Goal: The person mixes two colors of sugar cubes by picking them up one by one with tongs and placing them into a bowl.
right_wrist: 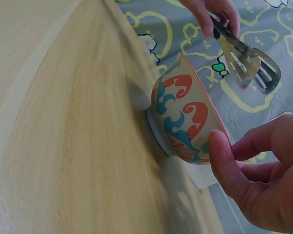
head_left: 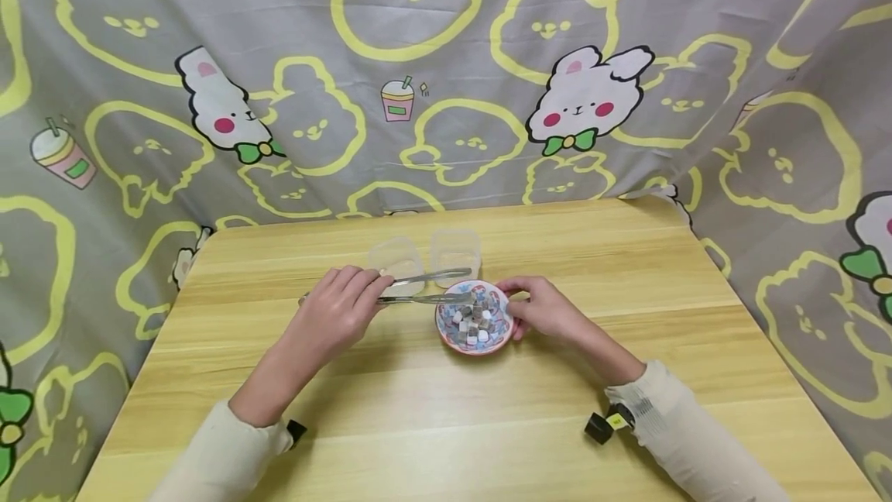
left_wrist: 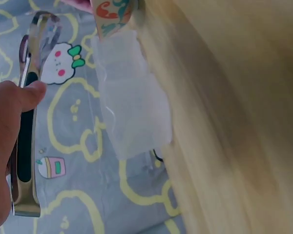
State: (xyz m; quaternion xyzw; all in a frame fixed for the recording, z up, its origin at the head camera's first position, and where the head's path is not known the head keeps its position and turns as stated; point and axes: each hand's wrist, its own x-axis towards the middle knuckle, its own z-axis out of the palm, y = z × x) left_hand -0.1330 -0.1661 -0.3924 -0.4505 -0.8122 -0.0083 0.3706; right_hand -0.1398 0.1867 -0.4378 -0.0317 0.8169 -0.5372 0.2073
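Observation:
In the head view my left hand [head_left: 336, 307] grips metal tongs [head_left: 427, 299] by the handles. Their two arms stand apart, with the tips reaching over the far left rim of a patterned bowl [head_left: 453, 344]. Slotted heads show on the tongs [right_wrist: 241, 61] in the right wrist view. White and grey small cubes [head_left: 474, 328] lie inside the bowl. My right hand [head_left: 547, 310] holds the bowl's right side, thumb and fingers pinching its rim. Red and teal motifs cover the outer wall of the bowl [right_wrist: 185, 114], which appears upright on the table.
Two translucent plastic containers [head_left: 456, 242] stand side by side behind the bowl; the tongs and left hand partly cover them. The wooden table [head_left: 446, 424] meets a grey patterned curtain [head_left: 467, 84] at its back and sides. Black wrist gear [head_left: 598, 428] hangs below the right sleeve.

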